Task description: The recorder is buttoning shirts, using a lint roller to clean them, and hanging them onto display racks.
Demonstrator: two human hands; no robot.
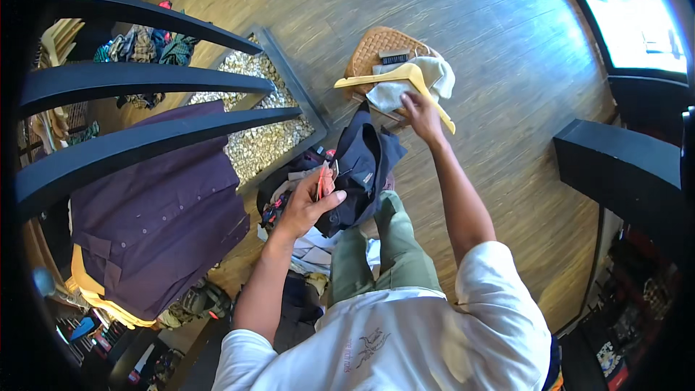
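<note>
My left hand [304,206] grips a dark navy garment [355,165] near its collar, thumb on top. Orange-red and white hang tags [327,180] stick out between the fingers. The rest of the garment hangs down in front of my legs. My right hand [422,117] is closed on one arm of a pale wooden clothes hanger [407,73]. Behind the hanger is a woven wicker stool [374,46] bearing a light grey cloth [437,73] and a brush with dark bristles [394,57].
Black slats [157,79] run along the left, with a purple button-up shirt [163,206] hanging there. A framed gravel bed [271,146] lies beyond. Piled clothes [277,190] sit by my legs. A black fixture [619,160] stands right, on the wooden floor [505,81].
</note>
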